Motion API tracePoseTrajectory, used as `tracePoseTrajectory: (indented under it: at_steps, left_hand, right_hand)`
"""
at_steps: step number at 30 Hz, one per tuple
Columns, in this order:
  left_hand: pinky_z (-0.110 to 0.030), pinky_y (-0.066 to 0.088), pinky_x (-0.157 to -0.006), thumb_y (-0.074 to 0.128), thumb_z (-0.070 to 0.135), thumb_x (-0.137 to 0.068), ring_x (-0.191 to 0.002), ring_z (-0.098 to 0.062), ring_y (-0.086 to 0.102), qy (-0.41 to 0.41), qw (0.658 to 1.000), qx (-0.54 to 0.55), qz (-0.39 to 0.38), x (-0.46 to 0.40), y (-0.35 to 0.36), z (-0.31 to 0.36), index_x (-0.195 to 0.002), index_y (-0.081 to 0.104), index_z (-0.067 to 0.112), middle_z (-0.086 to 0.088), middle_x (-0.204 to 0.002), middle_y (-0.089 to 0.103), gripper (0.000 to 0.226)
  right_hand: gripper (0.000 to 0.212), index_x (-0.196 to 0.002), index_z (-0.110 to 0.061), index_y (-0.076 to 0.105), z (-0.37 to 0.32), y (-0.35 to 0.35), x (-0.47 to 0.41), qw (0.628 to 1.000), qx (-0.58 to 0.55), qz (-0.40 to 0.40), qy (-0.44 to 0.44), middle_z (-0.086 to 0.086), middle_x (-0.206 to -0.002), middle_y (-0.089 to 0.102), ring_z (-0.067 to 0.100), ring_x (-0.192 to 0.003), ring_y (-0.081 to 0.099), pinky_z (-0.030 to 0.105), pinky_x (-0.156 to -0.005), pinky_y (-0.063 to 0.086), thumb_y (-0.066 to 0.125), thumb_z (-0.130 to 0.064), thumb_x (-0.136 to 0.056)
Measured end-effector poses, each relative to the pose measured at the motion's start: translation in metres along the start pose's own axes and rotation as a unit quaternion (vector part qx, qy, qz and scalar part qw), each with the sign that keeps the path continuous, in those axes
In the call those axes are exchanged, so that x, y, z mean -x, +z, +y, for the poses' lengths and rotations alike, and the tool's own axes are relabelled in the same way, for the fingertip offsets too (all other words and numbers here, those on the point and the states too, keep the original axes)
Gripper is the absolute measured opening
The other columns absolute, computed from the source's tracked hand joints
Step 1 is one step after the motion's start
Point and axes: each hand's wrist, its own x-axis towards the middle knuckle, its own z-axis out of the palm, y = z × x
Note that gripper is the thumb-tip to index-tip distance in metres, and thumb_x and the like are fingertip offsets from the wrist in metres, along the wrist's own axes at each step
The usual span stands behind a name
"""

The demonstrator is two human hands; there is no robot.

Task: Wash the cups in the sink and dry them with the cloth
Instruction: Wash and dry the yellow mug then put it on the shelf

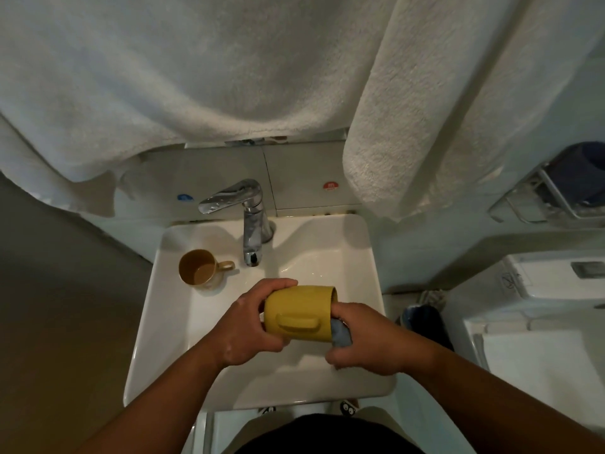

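Over the white sink (157, 365) my left hand (242, 326) grips a yellow cup (299, 311) by its base end. The cup lies on its side, handle toward me, mouth pointing right. My right hand (363, 340) holds a grey-blue cloth (340, 334) bunched at the cup's mouth; how far the cloth goes inside is hidden. A second cup (199, 267), tan with a handle to the right, stands upright on the sink's left ledge.
A chrome tap (252, 221) stands at the back of the sink, spout over the basin, with no water visible. White towels (409, 109) hang above and behind. A wire rack (550, 194) is on the right wall, a toilet (540, 322) to the right.
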Motion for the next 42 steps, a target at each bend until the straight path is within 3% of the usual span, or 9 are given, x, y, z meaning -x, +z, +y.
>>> tracePoseTrajectory:
  at_steps: [6, 12, 16, 19, 23, 26, 32, 36, 42]
  left_hand:
    - [-0.027, 0.055, -0.095, 0.093, 0.020, -0.064, -0.131, -0.001, 0.045, 0.080, 0.993, -0.085, 0.033, -0.005, 0.006, 0.009, -0.141, 0.043, 0.047, 0.024, -0.144, 0.039, 0.096]
    - [-0.043, 0.060, -0.089, 0.085, 0.027, -0.077, -0.120, -0.026, 0.062, -0.087, 0.982, 0.135, -0.101, -0.008, -0.016, 0.014, -0.147, 0.034, 0.054, 0.006, -0.146, 0.040, 0.091]
    - [-0.034, 0.062, -0.078, 0.092, 0.034, -0.070, -0.111, -0.019, 0.062, -0.078, 0.994, 0.042, -0.058, -0.016, -0.012, 0.026, -0.136, 0.049, 0.047, 0.008, -0.130, 0.051, 0.080]
    - [-0.029, 0.060, -0.085, 0.098, 0.040, -0.059, -0.112, -0.003, 0.056, -0.035, 0.999, -0.014, -0.024, -0.012, -0.014, 0.021, -0.127, 0.051, 0.054, 0.030, -0.122, 0.052, 0.083]
    - [-0.026, 0.054, -0.090, 0.098, 0.047, -0.052, -0.115, 0.004, 0.050, 0.025, 0.997, -0.058, 0.048, -0.007, -0.008, 0.018, -0.129, 0.050, 0.048, 0.031, -0.126, 0.046, 0.091]
    - [-0.012, 0.044, -0.090, 0.095, 0.053, -0.055, -0.118, -0.001, 0.049, 0.106, 0.983, -0.103, 0.109, -0.009, 0.005, 0.019, -0.127, 0.050, 0.036, 0.016, -0.130, 0.044, 0.087]
    - [-0.025, 0.050, -0.098, 0.083, 0.070, -0.062, -0.124, 0.001, 0.047, 0.041, 0.994, -0.103, -0.001, -0.007, -0.006, 0.016, -0.145, 0.034, 0.050, 0.021, -0.142, 0.039, 0.098]
    - [-0.023, 0.054, -0.092, 0.082, 0.069, -0.065, -0.119, -0.004, 0.053, -0.005, 0.990, -0.119, -0.073, -0.012, -0.019, 0.020, -0.143, 0.039, 0.051, 0.025, -0.138, 0.044, 0.091]
    - [-0.012, 0.039, -0.097, 0.087, 0.063, -0.062, -0.119, 0.004, 0.048, 0.108, 0.974, -0.196, 0.032, -0.008, -0.008, 0.020, -0.136, 0.052, 0.040, 0.018, -0.133, 0.052, 0.086]
  right_hand:
    - [0.061, -0.136, -0.022, 0.061, -0.001, 0.000, -0.009, 0.986, -0.145, 0.081, -0.005, -0.011, -0.127, 0.068, 0.001, -0.113, 0.064, 0.022, -0.101, 0.049, 0.085, -0.019, -0.080]
    - [0.032, -0.116, -0.031, 0.067, -0.002, -0.004, -0.004, 0.991, 0.039, 0.125, -0.038, -0.014, -0.110, 0.066, -0.003, -0.098, 0.062, 0.020, -0.084, 0.050, 0.074, -0.018, -0.087]
    - [0.057, -0.141, -0.032, 0.054, -0.007, 0.008, -0.009, 0.987, 0.139, 0.082, -0.027, -0.005, -0.141, 0.052, 0.013, -0.122, 0.055, 0.030, -0.103, 0.048, 0.067, -0.032, -0.085]
    - [0.051, -0.130, -0.024, 0.060, -0.009, 0.007, -0.010, 0.993, 0.112, 0.017, 0.012, 0.002, -0.125, 0.064, 0.020, -0.108, 0.062, 0.038, -0.095, 0.054, 0.060, -0.028, -0.079]
    - [0.075, -0.137, -0.026, 0.052, -0.010, -0.001, -0.007, 0.994, -0.101, -0.012, 0.035, -0.002, -0.124, 0.064, 0.015, -0.109, 0.064, 0.031, -0.092, 0.056, 0.076, -0.030, -0.066]
    - [0.070, -0.137, -0.026, 0.053, -0.021, 0.003, -0.010, 0.958, -0.283, 0.036, 0.021, -0.006, -0.127, 0.068, 0.011, -0.114, 0.066, 0.029, -0.098, 0.053, 0.084, -0.031, -0.074]
    - [0.026, -0.103, -0.037, 0.061, -0.026, -0.003, -0.006, 0.994, -0.080, 0.076, 0.004, -0.028, -0.084, 0.070, -0.006, -0.080, 0.067, 0.013, -0.071, 0.050, 0.077, -0.024, -0.088]
    - [0.022, -0.107, -0.030, 0.067, -0.023, -0.001, -0.004, 0.995, 0.075, 0.058, -0.034, -0.008, -0.105, 0.069, 0.005, -0.091, 0.063, 0.019, -0.078, 0.051, 0.077, -0.029, -0.087]
    - [0.045, -0.115, -0.025, 0.059, -0.021, 0.009, -0.011, 0.994, -0.093, 0.038, 0.035, -0.003, -0.107, 0.067, 0.013, -0.090, 0.068, 0.026, -0.076, 0.057, 0.080, -0.017, -0.076]
